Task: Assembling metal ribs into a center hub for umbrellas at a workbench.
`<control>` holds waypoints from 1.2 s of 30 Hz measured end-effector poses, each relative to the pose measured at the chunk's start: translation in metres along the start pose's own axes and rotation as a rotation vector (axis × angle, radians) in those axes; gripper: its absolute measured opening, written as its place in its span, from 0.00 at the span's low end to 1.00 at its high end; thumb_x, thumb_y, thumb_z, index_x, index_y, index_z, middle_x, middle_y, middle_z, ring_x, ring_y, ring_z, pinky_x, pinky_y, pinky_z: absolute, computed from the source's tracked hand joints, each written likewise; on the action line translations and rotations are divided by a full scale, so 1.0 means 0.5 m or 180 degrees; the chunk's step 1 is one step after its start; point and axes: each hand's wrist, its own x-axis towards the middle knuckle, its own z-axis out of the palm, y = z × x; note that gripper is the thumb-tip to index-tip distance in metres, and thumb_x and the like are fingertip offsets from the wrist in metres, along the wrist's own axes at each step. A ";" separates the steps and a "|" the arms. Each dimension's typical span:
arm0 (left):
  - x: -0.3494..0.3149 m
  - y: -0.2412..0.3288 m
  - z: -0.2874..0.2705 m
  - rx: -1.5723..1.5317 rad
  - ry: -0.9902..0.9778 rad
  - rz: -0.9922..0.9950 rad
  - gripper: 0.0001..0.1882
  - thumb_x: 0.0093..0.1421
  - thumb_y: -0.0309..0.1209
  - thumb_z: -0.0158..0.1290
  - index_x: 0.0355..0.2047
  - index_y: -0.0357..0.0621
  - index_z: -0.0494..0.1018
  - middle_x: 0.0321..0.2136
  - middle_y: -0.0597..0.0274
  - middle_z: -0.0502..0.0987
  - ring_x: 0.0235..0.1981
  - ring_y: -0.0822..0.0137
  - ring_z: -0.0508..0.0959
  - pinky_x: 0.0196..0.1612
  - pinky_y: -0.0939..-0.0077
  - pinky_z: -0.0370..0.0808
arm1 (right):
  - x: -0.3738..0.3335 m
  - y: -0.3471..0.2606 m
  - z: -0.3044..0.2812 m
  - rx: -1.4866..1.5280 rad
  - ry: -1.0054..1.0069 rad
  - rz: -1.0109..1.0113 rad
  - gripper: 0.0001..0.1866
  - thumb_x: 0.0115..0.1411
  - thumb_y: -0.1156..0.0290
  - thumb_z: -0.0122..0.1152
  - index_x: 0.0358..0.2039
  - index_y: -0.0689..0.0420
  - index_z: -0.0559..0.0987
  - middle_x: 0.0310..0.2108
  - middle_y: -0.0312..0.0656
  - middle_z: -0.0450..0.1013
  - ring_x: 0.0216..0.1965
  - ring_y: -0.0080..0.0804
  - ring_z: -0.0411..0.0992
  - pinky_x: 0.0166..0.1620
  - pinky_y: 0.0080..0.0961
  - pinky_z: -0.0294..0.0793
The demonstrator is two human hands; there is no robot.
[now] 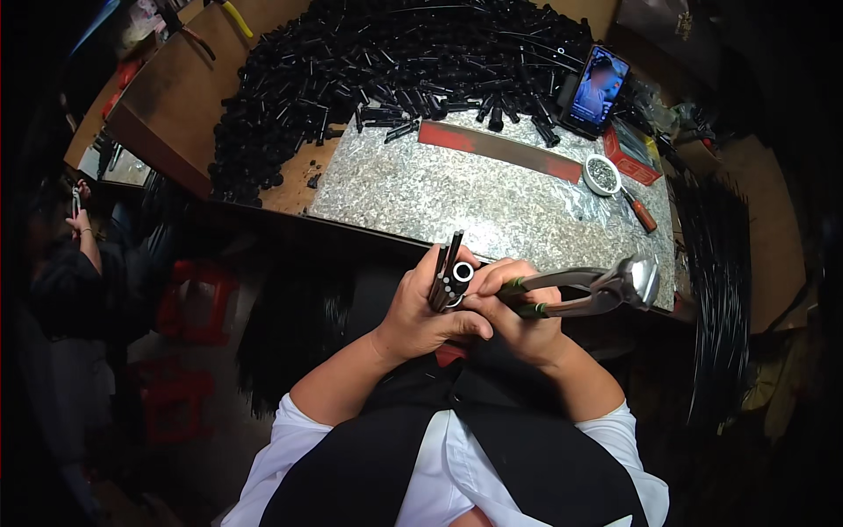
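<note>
My left hand (423, 312) grips a small bundle of black tubes (448, 274), their open ends pointing up toward me. My right hand (520, 309) holds a pair of metal pincers (590, 290) by their green-wrapped handles, the shiny jaws pointing right over the bench edge. The right thumb and forefinger also touch the end of one tube in the bundle. Both hands meet close together just in front of the near edge of the bench.
A metal-covered bench top (492, 198) lies ahead, with a large heap of black tubes (386, 61) at its far side. A phone (595, 88) stands propped at back right, near a small round tin (602, 174), a red box (634, 151) and a red-handled tool (641, 211). Another person's hand (81, 215) shows at far left.
</note>
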 end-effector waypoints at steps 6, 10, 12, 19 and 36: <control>-0.016 -0.023 0.008 -0.0791 0.0269 -0.0466 0.37 0.37 0.41 0.73 0.43 0.39 0.66 0.30 0.68 0.72 0.31 0.78 0.71 0.35 0.83 0.69 | 0.006 0.003 0.010 0.0073 -0.0051 -0.0046 0.10 0.53 0.87 0.59 0.32 0.62 0.70 0.30 0.47 0.73 0.33 0.33 0.74 0.38 0.28 0.76; -0.011 -0.031 0.009 -0.0806 0.0274 -0.0389 0.37 0.37 0.41 0.73 0.43 0.39 0.66 0.30 0.69 0.71 0.31 0.77 0.70 0.36 0.82 0.69 | 0.005 0.003 0.000 -0.0302 -0.0152 0.0094 0.11 0.53 0.87 0.58 0.34 0.61 0.69 0.31 0.46 0.73 0.35 0.33 0.74 0.40 0.28 0.75; -0.011 -0.030 0.009 -0.0832 0.0266 -0.0415 0.38 0.36 0.41 0.73 0.43 0.39 0.66 0.31 0.69 0.71 0.32 0.77 0.70 0.36 0.82 0.69 | 0.003 0.003 0.001 -0.0188 -0.0109 0.0154 0.11 0.54 0.88 0.57 0.34 0.61 0.69 0.31 0.46 0.72 0.35 0.32 0.74 0.40 0.28 0.75; -0.011 -0.028 0.010 -0.0933 0.0270 -0.0570 0.37 0.36 0.40 0.73 0.43 0.39 0.66 0.31 0.68 0.72 0.32 0.77 0.70 0.37 0.82 0.69 | -0.002 0.008 0.007 0.0215 0.0079 0.0434 0.10 0.54 0.88 0.56 0.34 0.61 0.68 0.32 0.46 0.72 0.35 0.31 0.73 0.40 0.26 0.75; -0.013 -0.040 -0.020 -0.1328 0.0072 -0.0691 0.37 0.35 0.33 0.74 0.44 0.38 0.66 0.39 0.66 0.72 0.37 0.77 0.73 0.39 0.79 0.71 | 0.018 0.023 0.032 -0.0039 -0.0090 0.0227 0.13 0.51 0.87 0.61 0.32 0.59 0.69 0.27 0.41 0.70 0.31 0.27 0.71 0.37 0.23 0.70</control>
